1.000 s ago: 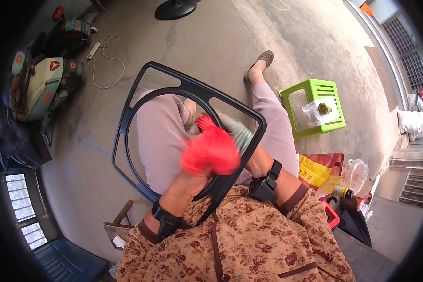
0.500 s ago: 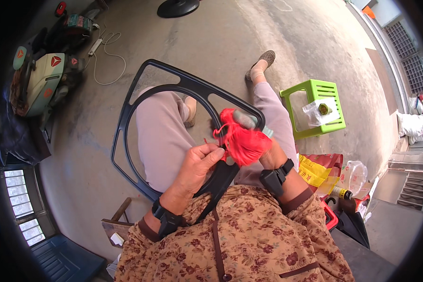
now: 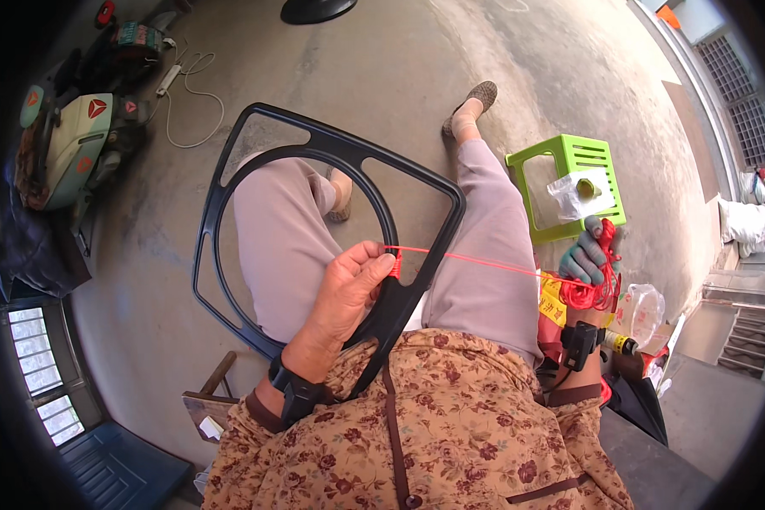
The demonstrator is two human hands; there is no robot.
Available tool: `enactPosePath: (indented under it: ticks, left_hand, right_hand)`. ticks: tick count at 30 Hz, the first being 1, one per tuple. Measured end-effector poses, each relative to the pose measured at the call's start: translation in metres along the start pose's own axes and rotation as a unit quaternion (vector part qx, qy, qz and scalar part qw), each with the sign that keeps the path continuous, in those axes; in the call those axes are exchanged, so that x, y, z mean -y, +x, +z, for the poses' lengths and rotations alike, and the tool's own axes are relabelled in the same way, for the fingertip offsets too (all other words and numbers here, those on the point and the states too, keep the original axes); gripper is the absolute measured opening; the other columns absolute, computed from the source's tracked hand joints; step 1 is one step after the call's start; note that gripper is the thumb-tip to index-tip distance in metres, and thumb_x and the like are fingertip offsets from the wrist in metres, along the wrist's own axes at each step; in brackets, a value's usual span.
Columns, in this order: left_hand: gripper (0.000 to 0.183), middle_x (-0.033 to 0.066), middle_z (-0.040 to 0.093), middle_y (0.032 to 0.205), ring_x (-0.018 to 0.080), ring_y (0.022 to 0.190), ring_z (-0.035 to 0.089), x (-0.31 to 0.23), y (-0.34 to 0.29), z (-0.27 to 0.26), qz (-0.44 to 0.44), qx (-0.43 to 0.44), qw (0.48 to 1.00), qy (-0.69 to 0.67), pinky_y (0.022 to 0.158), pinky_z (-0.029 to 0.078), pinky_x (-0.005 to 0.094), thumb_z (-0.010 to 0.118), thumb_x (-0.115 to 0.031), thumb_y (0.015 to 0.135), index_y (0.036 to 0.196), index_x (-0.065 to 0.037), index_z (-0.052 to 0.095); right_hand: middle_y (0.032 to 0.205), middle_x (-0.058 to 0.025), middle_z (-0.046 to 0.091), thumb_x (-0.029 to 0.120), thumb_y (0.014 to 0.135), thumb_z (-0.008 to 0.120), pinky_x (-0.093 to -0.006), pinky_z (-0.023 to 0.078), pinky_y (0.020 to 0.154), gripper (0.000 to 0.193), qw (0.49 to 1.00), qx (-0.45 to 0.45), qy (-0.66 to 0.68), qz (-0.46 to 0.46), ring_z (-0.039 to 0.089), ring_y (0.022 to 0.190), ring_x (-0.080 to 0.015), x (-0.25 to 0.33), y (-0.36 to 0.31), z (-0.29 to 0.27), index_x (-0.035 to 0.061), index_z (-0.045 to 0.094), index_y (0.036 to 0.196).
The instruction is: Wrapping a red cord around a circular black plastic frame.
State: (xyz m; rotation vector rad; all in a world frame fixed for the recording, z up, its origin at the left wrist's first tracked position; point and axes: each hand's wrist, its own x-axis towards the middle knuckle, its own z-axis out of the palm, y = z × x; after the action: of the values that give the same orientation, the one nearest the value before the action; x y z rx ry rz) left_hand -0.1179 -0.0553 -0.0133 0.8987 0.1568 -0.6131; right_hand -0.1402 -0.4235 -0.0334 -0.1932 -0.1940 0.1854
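A black plastic frame (image 3: 331, 140), with a round opening inside a squarish rim, rests across my lap. My left hand (image 3: 348, 285) is closed at its inner ring, thumb and finger pinching the frame beside a short band of red cord wrapping (image 3: 396, 265). Out to the right, my right hand (image 3: 588, 259), in a grey-green glove, grips a bundle of red cord (image 3: 602, 285). A taut red strand (image 3: 493, 262) runs from the pinch, across the frame's right bar, to that bundle. The ring's lower part is partly hidden by my left hand.
A green plastic stool (image 3: 561, 153) with a plastic bag and a small round green item stands ahead right. Bags and a bottle (image 3: 620, 342) lie by my right forearm. An electric scooter (image 3: 76, 144) and a white power strip (image 3: 168, 81) are at the far left.
My right hand has moved from beside the frame out to the right with the cord bundle, drawing the strand straight. My left hand stays at the ring; the frame has shifted slightly left.
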Motion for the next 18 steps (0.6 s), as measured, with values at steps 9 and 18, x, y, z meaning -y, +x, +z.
enactPosePath:
  ticks: [9,18]
  left_hand:
    - [0.009,0.0042,0.064,0.088,0.009,0.078,0.062,0.002,0.001,-0.003,0.002,-0.002,1.0,-0.018,0.073,0.052,0.0231,0.057,-0.011,0.092,0.095,-0.002,0.058]
    - [0.006,0.0028,0.063,0.078,0.0089,0.067,0.061,-0.003,0.003,0.0,-0.004,0.005,0.999,-0.033,0.062,0.051,0.0215,0.058,-0.008,0.091,0.086,-0.004,0.058]
  right_hand:
    - [0.057,0.0042,0.04,0.036,0.098,0.044,-0.0237,0.036,0.042,0.037,0.963,-0.25,-0.1,-0.017,0.036,0.04,-0.0053,0.01,-0.047,-0.043,0.001,0.053,0.107]
    - [0.089,-0.0123,0.065,0.018,0.073,0.073,-0.0314,0.049,0.074,0.031,0.464,-0.25,-0.847,-0.077,0.063,0.079,-0.0201,-0.065,0.053,0.018,0.0044,0.066,0.1]
